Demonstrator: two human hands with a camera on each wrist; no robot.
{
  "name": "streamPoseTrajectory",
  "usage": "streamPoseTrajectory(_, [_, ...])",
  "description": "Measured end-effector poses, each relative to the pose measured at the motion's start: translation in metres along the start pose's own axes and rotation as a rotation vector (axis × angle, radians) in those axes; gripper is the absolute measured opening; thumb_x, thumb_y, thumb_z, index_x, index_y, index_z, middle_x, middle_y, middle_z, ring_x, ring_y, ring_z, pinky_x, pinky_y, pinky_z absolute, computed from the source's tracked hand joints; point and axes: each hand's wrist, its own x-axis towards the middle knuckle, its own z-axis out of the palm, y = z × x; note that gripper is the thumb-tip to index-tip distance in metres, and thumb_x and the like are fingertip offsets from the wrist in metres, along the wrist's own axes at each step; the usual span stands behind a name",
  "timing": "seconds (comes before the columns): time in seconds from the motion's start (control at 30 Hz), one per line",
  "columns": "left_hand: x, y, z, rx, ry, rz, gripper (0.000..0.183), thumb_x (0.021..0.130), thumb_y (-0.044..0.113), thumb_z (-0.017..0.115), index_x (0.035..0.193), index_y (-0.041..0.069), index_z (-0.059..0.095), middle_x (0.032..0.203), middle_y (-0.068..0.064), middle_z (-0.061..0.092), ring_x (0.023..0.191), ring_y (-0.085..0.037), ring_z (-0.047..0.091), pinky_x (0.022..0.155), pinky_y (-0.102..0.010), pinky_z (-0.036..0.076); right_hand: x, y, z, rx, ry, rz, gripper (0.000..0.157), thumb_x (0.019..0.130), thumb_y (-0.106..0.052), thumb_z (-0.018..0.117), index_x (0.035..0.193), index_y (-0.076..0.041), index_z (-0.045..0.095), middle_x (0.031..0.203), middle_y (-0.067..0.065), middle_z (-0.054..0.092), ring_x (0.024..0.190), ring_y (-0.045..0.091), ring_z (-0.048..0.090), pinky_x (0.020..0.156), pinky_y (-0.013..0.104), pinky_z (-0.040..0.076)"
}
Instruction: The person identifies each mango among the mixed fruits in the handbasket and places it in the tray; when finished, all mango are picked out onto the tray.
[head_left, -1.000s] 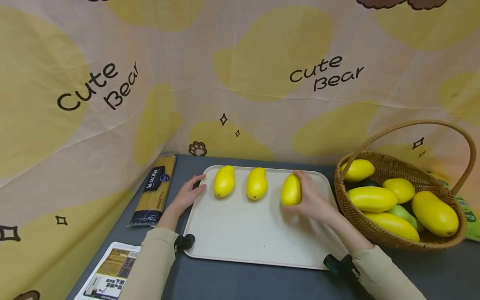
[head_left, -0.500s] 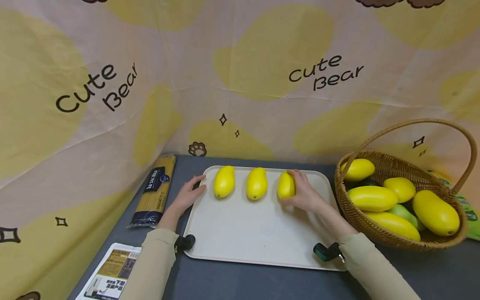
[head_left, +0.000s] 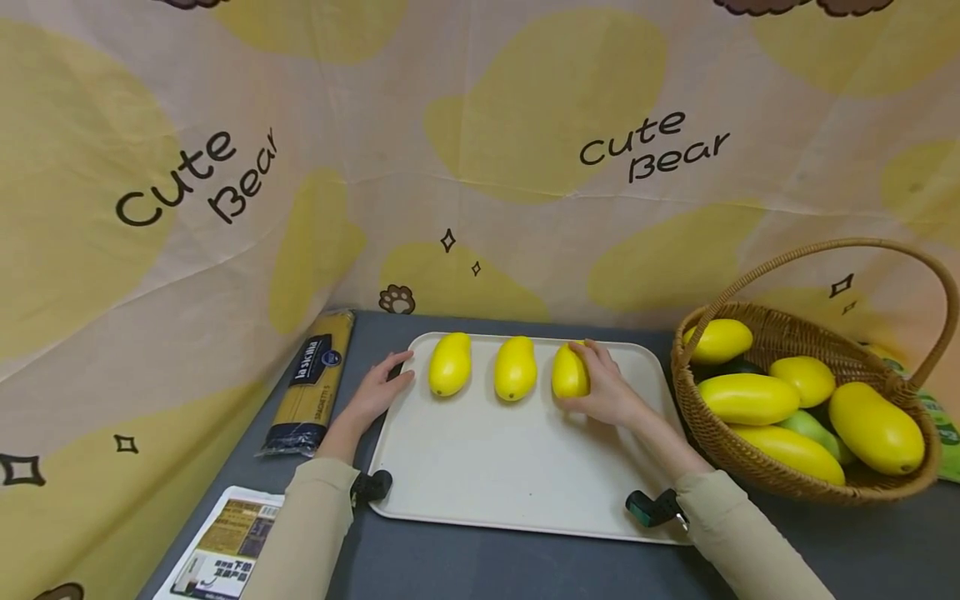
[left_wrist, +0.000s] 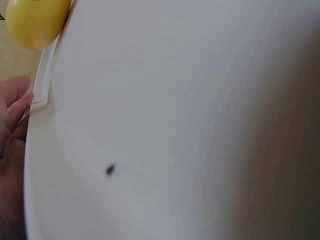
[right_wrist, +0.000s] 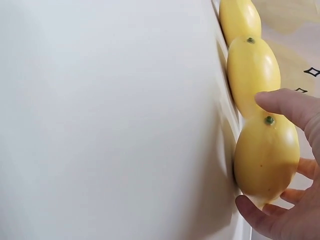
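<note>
Three yellow mangoes with small green stem ends form a row along the far side of a white tray (head_left: 495,467): a left mango (head_left: 450,364), a middle mango (head_left: 515,368) and a right mango (head_left: 570,372). My right hand (head_left: 606,387) is round the right mango from its right side. In the right wrist view the thumb (right_wrist: 285,102) lies by this mango's stem end (right_wrist: 270,120), with the other fingers curled at its far end and behind it. My left hand (head_left: 377,390) rests at the tray's left rim, fingers loosely extended, holding nothing.
A wicker basket (head_left: 697,417) with several yellow fruits and a green one stands right of the tray, its tall handle arching up. A spaghetti pack (head_left: 311,383) and a white printed package (head_left: 225,542) lie at the left. A printed cloth (head_left: 525,267) hangs behind.
My right hand has moved the right mango a little left and down onto the tray, in line with the others. In the last half second it has barely shifted. My left hand has stayed put.
</note>
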Motion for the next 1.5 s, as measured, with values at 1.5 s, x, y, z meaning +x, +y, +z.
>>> streamPoseTrajectory(1.5, [0.001, -0.001, 0.003, 0.013, 0.019, 0.004, 0.051, 0.102, 0.027, 0.051, 0.15, 0.011, 0.04, 0.161, -0.018, 0.012, 0.146, -0.042, -0.007, 0.114, -0.061, -0.002, -0.027, -0.006, -0.013, 0.121, 0.145, -0.042, 0.037, 0.09, -0.012, 0.069, 0.125, -0.002, 0.06, 0.141, 0.02, 0.044, 0.128, 0.037, 0.043, 0.091, 0.051, 0.05])
